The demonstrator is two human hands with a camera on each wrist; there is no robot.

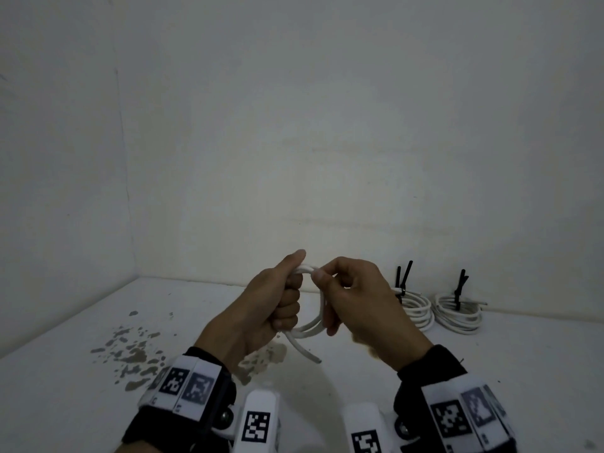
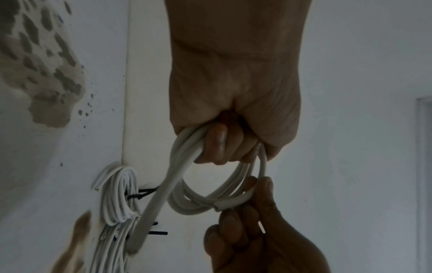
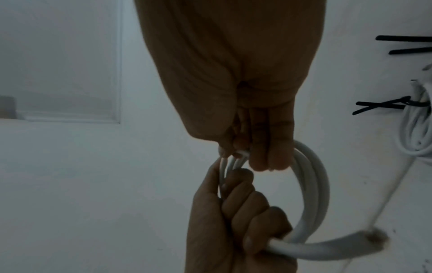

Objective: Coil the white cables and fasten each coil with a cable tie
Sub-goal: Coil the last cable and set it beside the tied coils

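Note:
A white cable [image 1: 310, 328] is wound into a small coil held in the air above the white surface. My left hand [image 1: 277, 302] grips one side of the coil [image 2: 187, 166] in a fist, thumb on top. My right hand [image 1: 346, 295] pinches the coil's top with thumb and forefinger, its other fingers curled round the loops [image 3: 311, 184]. One free cable end [image 1: 307, 353] sticks out below the left fist toward me. No cable tie is visible on this coil.
Two finished white coils [image 1: 416, 308] [image 1: 457, 313], each bound with black cable ties [image 1: 403, 276] that stick up, lie at the back right against the wall. Brown patches [image 1: 130, 351] mark the white surface [image 1: 523, 354] at the left. A wall corner [image 1: 130, 223] stands at the left.

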